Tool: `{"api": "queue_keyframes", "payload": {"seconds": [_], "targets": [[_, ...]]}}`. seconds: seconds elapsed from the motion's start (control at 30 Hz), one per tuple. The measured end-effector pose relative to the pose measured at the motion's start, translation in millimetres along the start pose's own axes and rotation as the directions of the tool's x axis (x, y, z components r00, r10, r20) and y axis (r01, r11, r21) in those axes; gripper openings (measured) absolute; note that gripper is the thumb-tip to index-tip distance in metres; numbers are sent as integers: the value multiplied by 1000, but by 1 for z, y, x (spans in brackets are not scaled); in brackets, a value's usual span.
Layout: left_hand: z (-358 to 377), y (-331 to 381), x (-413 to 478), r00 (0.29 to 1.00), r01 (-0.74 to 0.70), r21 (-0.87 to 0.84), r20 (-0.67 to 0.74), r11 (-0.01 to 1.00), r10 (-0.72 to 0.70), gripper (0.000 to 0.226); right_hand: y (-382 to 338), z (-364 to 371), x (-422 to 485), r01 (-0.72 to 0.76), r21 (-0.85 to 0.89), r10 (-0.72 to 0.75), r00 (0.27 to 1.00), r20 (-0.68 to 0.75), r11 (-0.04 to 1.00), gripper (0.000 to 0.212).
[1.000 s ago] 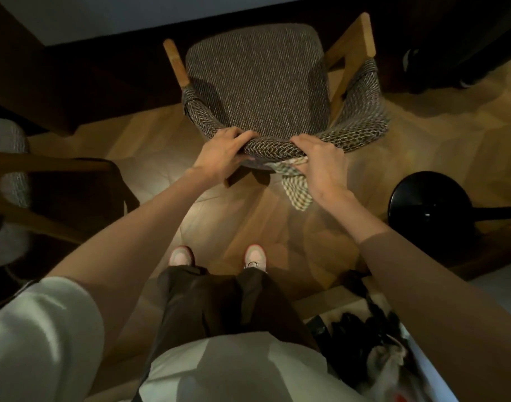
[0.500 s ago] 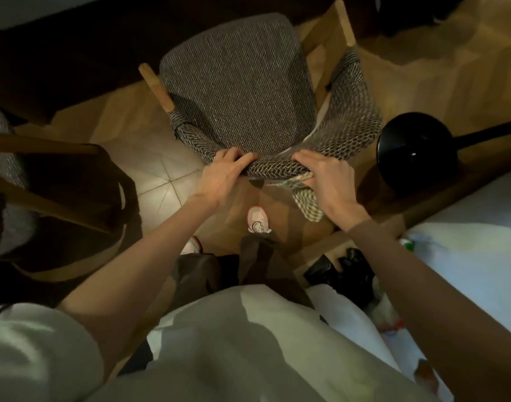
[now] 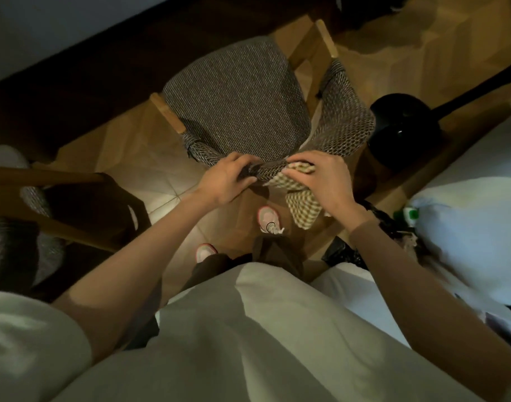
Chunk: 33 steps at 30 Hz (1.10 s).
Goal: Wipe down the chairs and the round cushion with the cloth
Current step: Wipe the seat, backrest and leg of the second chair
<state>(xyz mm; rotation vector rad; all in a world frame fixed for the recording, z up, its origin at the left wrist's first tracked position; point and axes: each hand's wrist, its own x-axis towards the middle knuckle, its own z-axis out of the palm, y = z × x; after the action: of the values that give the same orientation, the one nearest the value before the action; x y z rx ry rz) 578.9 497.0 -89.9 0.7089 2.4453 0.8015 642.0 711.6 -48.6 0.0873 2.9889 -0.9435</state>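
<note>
Grey woven chair point(image 3: 236, 103), wooden frame, stands directly ahead. Left hand point(image 3: 228, 181) curls round its back rail. Right hand point(image 3: 326, 181) fingers are curled, gripping the checked cloth point(image 3: 302, 211) on the rail — cloth's top hidden under them, rest hanging.

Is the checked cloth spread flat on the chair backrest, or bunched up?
Bunched. The right hand grips the cloth crumpled against the chair backrest, and one end hangs loose below.

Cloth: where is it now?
Head view, right of centre: the right hand holds the cloth against the back rim of the chair, next to the left hand; its tail hangs down.
</note>
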Motion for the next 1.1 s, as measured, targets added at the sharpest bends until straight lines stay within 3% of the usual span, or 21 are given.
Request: {"api": "queue_keyframes", "payload": {"seconds": [0.13,0.27,0.43,0.53,0.63,0.73,0.87,0.97,1.1], "targets": [[-38,-11,-36,996,-48,-165,-82,985,35,66,-51,19,12,3,129,5,998,-66,992,21],[-79,-32,-64,995,-78,-209,-70,975,65,79,-105,44,35,-6,390,7,1000,-1,921,12],[-119,-66,-59,998,24,-223,-56,974,-37,51,-148,70,82,-110,586,67,993,95,803,14],[-143,-88,-39,995,52,-284,-67,957,-74,24,-152,83,115,-164,616,106,986,130,770,14],[-171,-110,0,992,90,-394,-43,914,-116,14,-144,96,156,-246,624,174,969,174,742,24],[-198,-137,51,993,109,-419,10,901,-116,10,-127,108,199,-356,574,244,933,265,737,32],[-237,-167,127,996,94,-350,31,932,-89,9,-120,116,260,-461,546,316,885,343,699,29],[-263,-185,175,998,58,-257,32,965,-51,8,-122,119,305,-492,564,343,870,355,663,25],[-288,-200,227,998,8,-271,59,963,9,8,-128,129,352,-498,633,394,865,312,592,21]]}}
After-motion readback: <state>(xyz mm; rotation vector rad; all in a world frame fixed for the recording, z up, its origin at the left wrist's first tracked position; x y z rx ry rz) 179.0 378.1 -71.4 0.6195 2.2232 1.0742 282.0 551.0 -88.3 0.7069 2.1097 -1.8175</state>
